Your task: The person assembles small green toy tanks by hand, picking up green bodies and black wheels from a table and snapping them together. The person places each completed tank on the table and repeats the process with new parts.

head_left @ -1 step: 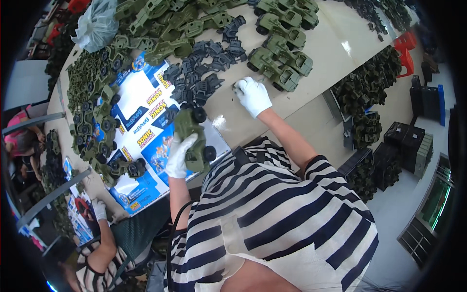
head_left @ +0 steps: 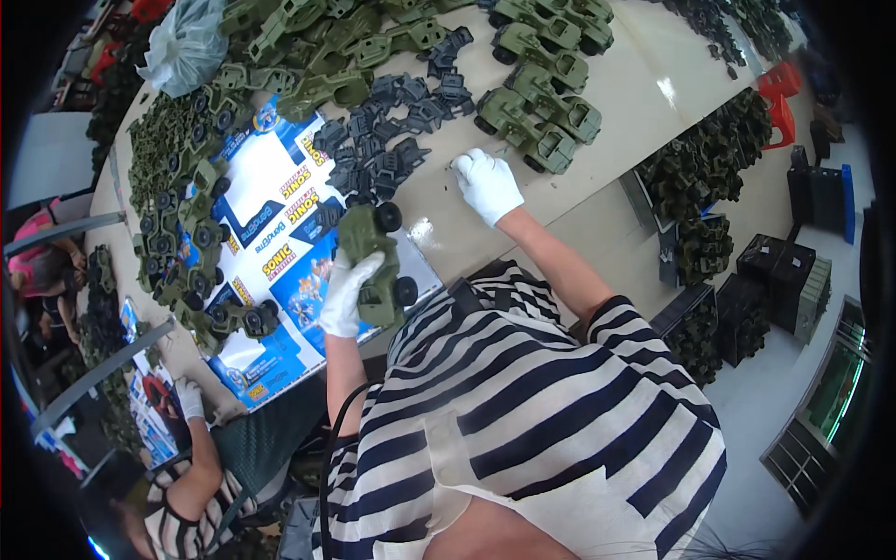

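My left hand (head_left: 346, 291), in a white glove, is wrapped round an olive-green toy truck (head_left: 381, 297). Two black wheels show on the truck's right side, and it is held over the near edge of a printed cardboard sheet (head_left: 308, 355). On the bare tabletop to the right, my gloved right hand (head_left: 489, 185) has its fingers curled with the tips pressed together at the surface. Whatever those fingertips may hold is too small to make out. Dark grey plastic parts (head_left: 397, 161) lie in a loose pile between the two hands, farther back.
Finished-looking green trucks (head_left: 541, 112) stand in rows at the back right. Green truck bodies (head_left: 327, 89) and wheeled chassis (head_left: 201, 233) crowd the back and left, beside a clear plastic bag (head_left: 187, 47). A co-worker's gloved hand (head_left: 189, 399) is at the lower left.
The toy truck in my left hand has shifted slightly to the right. My right hand stays at nearly the same spot, its fingers a little less bunched.
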